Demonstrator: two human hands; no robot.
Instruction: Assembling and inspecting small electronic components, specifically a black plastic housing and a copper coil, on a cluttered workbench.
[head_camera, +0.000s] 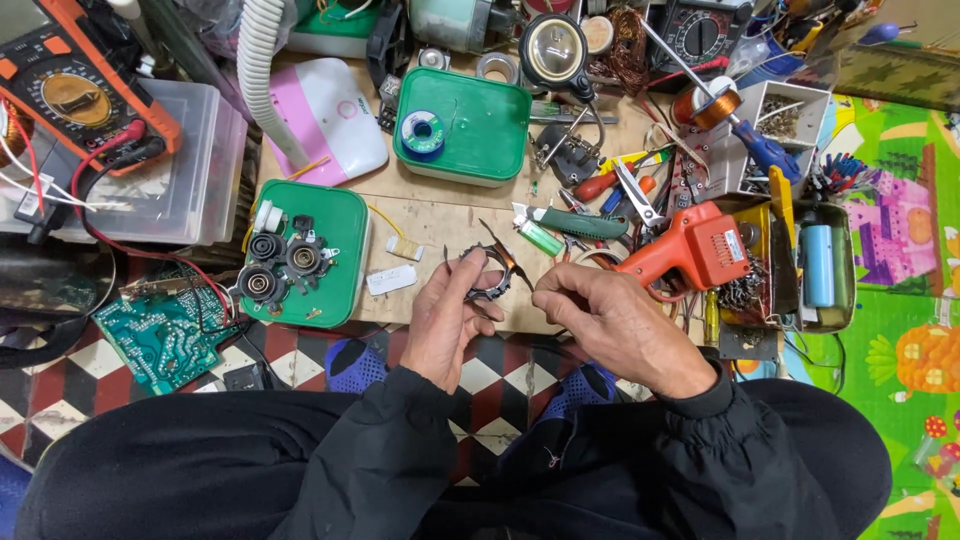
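My left hand (450, 320) holds a small black round part (487, 272) with thin metal prongs, pinched between thumb and fingers above the front edge of the wooden board (440, 225). Close beside it to the right, my right hand (610, 320) has its fingers curled; its fingertips reach toward the same part, and whether they grip anything is hidden. Both arms wear black sleeves.
A green lid (345, 285) with several black round parts lies left. Behind stand a green box (490, 130) carrying a solder spool, an orange soldering gun (690, 250), a green utility knife (580, 222), pliers and a multimeter (70, 95). A green circuit board (160, 340) lies on the checkered floor.
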